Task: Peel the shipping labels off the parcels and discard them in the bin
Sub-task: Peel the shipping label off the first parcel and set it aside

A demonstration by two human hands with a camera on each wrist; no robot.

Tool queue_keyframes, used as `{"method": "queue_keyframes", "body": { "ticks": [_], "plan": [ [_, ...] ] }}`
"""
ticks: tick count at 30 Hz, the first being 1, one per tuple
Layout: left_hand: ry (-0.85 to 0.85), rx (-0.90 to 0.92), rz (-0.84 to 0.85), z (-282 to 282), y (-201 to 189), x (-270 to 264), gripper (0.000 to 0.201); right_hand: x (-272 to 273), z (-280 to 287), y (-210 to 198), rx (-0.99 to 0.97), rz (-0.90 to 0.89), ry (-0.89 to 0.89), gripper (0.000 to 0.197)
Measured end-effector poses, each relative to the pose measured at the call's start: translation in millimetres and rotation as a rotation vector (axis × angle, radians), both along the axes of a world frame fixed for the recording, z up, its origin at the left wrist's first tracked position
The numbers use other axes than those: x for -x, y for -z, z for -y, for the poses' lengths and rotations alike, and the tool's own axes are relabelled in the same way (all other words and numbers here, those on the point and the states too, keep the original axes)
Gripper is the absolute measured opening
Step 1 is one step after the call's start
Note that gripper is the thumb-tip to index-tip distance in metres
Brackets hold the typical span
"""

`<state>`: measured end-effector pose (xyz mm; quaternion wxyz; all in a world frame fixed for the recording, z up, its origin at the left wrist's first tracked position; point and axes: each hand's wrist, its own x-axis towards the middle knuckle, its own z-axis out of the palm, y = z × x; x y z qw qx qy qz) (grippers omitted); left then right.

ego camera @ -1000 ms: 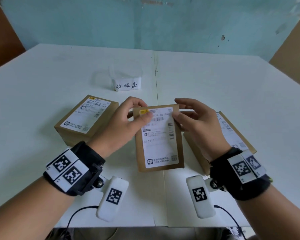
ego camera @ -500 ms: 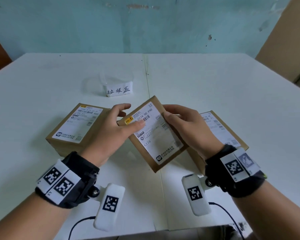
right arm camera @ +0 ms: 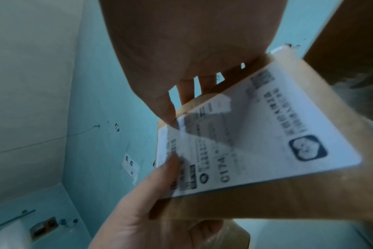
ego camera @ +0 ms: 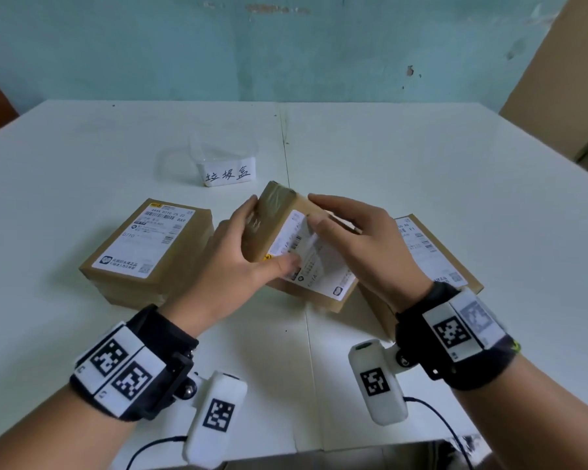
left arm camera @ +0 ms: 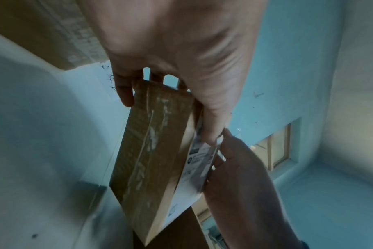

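I hold the middle brown parcel (ego camera: 279, 205) tilted above the table, its taped side turned up. My left hand (ego camera: 252, 262) grips its left end, with the thumb pressed on the white shipping label (ego camera: 323, 273). My right hand (ego camera: 319, 220) pinches a corner of that label. In the right wrist view the lifted part (right arm camera: 202, 118) stands off the label (right arm camera: 256, 143) as a thin, see-through flap. The left wrist view shows the parcel (left arm camera: 151, 151) edge-on between both hands. The clear bin (ego camera: 224, 164) with a handwritten tag sits just beyond the parcel.
A second labelled parcel (ego camera: 150, 249) lies to the left on the white table (ego camera: 421, 164). A third parcel (ego camera: 431, 259) lies to the right, partly under my right hand. A seam runs down the table's middle. Cables hang at the near edge.
The middle parcel has turned and tipped, so its taped side now faces up. My right fingers have lifted a corner of its label. The other two parcels have not moved.
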<state>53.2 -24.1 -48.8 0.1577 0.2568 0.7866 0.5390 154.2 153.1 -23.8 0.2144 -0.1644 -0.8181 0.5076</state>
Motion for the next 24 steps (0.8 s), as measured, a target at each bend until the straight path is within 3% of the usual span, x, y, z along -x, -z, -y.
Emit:
{"method": "queue_keyframes", "body": {
  "ticks": [3, 5, 9, 12, 16, 19, 21, 24],
  "plan": [
    [-0.064, -0.134, 0.133, 1, -11, -1, 0.068, -2, -7, 2, 0.011, -0.025, 0.108, 0.069],
    [-0.089, -0.21, 0.231, 1, -15, 0, 0.056, -5, -10, 4, 0.033, -0.034, 0.174, 0.08],
    [-0.065, -0.255, 0.334, 0, -13, -1, 0.079, -6, -7, 3, 0.332, 0.04, 0.056, 0.078],
    [-0.041, -0.193, 0.344, -4, -10, -8, 0.088, -3, -9, 5, 0.363, 0.006, -0.028, 0.052],
    [-0.057, -0.113, 0.255, 2, -11, 3, 0.076, -5, -17, 2, 0.361, -0.058, -0.03, 0.051],
    [-0.09, -0.11, 0.185, 10, -19, 15, 0.081, -8, -23, -3, 0.339, -0.01, -0.12, 0.049],
    [-0.04, -0.112, 0.185, 14, -25, 16, 0.076, -10, -25, -3, 0.315, 0.036, -0.209, 0.047],
    [0.122, -0.106, 0.251, 15, -27, 4, 0.051, -9, -19, 3, 0.329, 0.091, -0.271, 0.034]
  ]
}}
